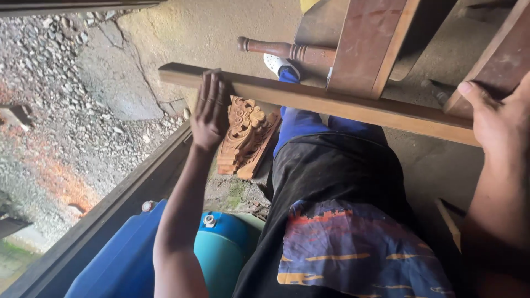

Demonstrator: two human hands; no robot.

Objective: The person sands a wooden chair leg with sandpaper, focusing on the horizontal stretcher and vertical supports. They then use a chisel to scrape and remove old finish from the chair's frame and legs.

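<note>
The left hand (210,110) lies flat, fingers together and stretched out, pressed on top of a long wooden batten (309,100) near its left end. It presses rather than grips. The right hand (499,118) sits at the batten's other end, thumb out and palm down against the wood; whether its fingers curl round the batten or round the dark board (488,60) just above cannot be told, since the frame cuts them off.

The batten runs across the view, held out in front of the person over their lap and legs, its right end a little lower than its left. It is straight, square-edged, brown and plain, with a dull unfinished face. It looks stiff and fairly light for its length, dry and not slippery; being long and thin it would likely swing or sag if held at one end, so a hold at both ends, or at two well-spaced points, suits it best.

Beyond it stand reddish-brown furniture parts (367,44) and a turned leg (276,51). Under the batten, by the left forearm, a carved wooden ornament (245,138) rests on the concrete floor (210,33). A blue drum (221,248) stands by the left elbow.
</note>
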